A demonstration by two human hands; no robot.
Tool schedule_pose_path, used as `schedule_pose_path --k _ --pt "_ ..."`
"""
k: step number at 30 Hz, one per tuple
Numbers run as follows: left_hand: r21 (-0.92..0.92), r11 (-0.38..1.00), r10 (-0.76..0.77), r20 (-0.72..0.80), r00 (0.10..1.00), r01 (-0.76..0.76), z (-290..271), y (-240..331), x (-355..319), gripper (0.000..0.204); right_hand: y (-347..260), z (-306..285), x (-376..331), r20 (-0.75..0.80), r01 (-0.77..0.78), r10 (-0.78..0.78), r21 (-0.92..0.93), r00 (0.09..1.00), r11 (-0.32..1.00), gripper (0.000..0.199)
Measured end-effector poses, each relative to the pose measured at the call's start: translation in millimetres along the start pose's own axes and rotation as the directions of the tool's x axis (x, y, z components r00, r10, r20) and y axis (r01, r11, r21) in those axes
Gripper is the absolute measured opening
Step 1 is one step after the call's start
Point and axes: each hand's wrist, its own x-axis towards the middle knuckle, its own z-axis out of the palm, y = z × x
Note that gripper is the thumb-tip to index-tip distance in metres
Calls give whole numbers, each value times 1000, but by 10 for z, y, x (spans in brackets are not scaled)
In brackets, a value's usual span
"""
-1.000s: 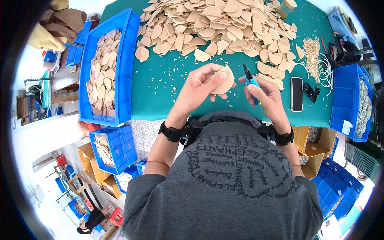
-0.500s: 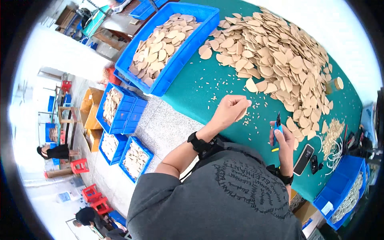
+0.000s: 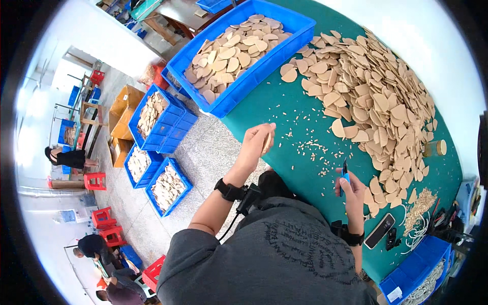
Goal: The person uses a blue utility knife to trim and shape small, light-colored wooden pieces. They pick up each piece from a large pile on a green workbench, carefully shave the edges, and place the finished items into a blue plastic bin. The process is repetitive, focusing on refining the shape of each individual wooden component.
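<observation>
My left hand is closed around a thin tan piece, held over the table's near-left edge. Most of that piece is hidden by the fingers. My right hand grips blue-handled pliers, their dark pointed tip directed away from me. Beyond the hands, a large heap of flat half-round tan pieces lies on the green tabletop. Small pale bits are scattered on the cloth between my hands and the heap.
A large blue crate of tan pieces stands at the table's far left. A jar, a phone and a pile of small pegs lie right. Blue bins stand on the floor left; people are in the background.
My left hand has moved left, away from the heap, still holding the tan piece. My right hand keeps the pliers and stays near the same spot. The view has shifted.
</observation>
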Motion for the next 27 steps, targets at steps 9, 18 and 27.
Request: schedule_pose_path --k 9,18,27 --pt "-375 899 -6 503 864 225 -400 788 696 48 -157 700 405 -197 67 -64 7 978 998 30" --pt "-20 994 98 534 840 -103 -805 988 1192 39 -218 1345 808 -286 75 -70 6 956 997 31" --pt "718 440 595 217 774 -540 -1861 1070 2465 48 -175 1530 859 -354 12 7 53 935 999 29"
